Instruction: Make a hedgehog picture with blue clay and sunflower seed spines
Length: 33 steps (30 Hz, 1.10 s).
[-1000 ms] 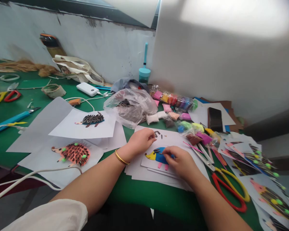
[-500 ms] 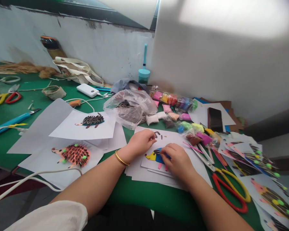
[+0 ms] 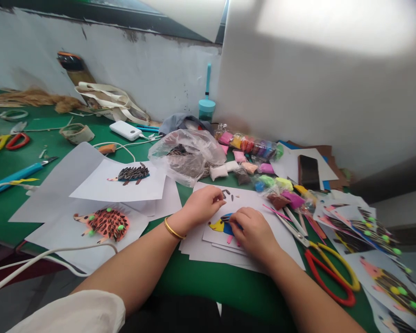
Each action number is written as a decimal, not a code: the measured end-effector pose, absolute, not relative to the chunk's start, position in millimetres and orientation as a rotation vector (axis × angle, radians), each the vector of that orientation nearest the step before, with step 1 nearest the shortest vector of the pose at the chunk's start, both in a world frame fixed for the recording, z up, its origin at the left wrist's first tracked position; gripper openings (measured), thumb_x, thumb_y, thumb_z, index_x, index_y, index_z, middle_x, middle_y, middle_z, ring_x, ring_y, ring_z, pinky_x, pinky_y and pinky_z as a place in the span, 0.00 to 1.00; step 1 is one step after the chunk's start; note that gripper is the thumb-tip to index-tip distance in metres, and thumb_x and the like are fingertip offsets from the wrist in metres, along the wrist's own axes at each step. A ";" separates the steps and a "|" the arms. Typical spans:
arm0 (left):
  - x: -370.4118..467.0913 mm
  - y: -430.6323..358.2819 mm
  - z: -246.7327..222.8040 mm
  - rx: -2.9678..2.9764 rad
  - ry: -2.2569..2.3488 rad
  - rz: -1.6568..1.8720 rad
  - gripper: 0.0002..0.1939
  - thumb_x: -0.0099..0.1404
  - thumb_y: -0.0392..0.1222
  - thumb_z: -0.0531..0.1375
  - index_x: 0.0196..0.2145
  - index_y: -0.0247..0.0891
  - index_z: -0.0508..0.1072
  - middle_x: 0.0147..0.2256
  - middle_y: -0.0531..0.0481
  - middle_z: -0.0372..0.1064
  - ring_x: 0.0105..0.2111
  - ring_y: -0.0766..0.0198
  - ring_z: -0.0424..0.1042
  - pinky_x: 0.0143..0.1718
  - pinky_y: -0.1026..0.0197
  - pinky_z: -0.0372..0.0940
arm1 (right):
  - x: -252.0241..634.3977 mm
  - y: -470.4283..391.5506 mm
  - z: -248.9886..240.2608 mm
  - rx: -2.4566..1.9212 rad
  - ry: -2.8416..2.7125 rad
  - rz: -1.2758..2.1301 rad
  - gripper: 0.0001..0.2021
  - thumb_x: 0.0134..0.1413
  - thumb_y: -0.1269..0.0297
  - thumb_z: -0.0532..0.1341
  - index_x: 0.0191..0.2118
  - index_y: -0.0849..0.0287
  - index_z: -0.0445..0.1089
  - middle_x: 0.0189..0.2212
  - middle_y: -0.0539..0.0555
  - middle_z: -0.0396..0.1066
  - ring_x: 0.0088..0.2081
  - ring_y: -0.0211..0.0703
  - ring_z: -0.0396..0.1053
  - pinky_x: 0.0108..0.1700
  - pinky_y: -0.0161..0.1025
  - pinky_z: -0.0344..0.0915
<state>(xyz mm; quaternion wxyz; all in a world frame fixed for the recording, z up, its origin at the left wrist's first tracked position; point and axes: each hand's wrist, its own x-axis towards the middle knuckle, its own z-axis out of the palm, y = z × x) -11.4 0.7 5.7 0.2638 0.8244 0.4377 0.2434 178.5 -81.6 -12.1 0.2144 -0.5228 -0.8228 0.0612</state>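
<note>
A hedgehog figure with a yellow face (image 3: 217,225) and a blue body lies on white paper, with a few dark seeds on its back. My right hand (image 3: 252,230) covers most of the body, its fingers pinched at the blue part; what lies between them is hidden. To its upper left, my left hand (image 3: 205,203) hovers over the paper with thumb and fingertips together, and what it holds is too small to tell. Several loose seeds (image 3: 226,193) lie just beyond its fingertips.
Behind my hands are a plastic bag of seeds (image 3: 185,159) and coloured clay packets (image 3: 265,168). Large scissors (image 3: 327,268) and finished hedgehog pictures (image 3: 384,277) lie at the right. Two more hedgehogs (image 3: 133,173) (image 3: 109,222), a white cable (image 3: 52,252) and a cutter (image 3: 17,175) are at the left.
My right fingers have shifted slightly on the blue body. My left hand has hardly moved, and the whole view has moved very slightly.
</note>
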 end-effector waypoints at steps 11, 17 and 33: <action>-12.4 1.1 7.3 2.221 1.144 0.647 0.07 0.63 0.43 0.63 0.29 0.39 0.73 0.31 0.53 0.72 0.33 0.63 0.68 0.31 0.62 0.59 | 176.2 -82.5 -9.9 -1.466 -2.352 0.058 0.08 0.61 0.69 0.58 0.33 0.59 0.74 0.31 0.54 0.70 0.34 0.44 0.63 0.38 0.41 0.53; -13.0 3.3 2.5 2.223 1.118 0.606 0.11 0.59 0.49 0.67 0.31 0.39 0.74 0.31 0.53 0.71 0.32 0.64 0.67 0.31 0.63 0.59 | 176.6 -82.6 -10.7 -1.469 -2.349 0.070 0.08 0.62 0.69 0.58 0.34 0.58 0.74 0.30 0.54 0.70 0.35 0.44 0.63 0.38 0.41 0.53; -14.6 4.7 2.5 2.403 0.982 0.401 0.15 0.53 0.49 0.70 0.34 0.39 0.74 0.36 0.51 0.68 0.39 0.59 0.68 0.37 0.61 0.60 | 186.8 -83.8 -5.3 -1.474 -2.266 0.215 0.03 0.58 0.69 0.61 0.35 0.57 0.73 0.33 0.54 0.71 0.37 0.45 0.65 0.41 0.41 0.57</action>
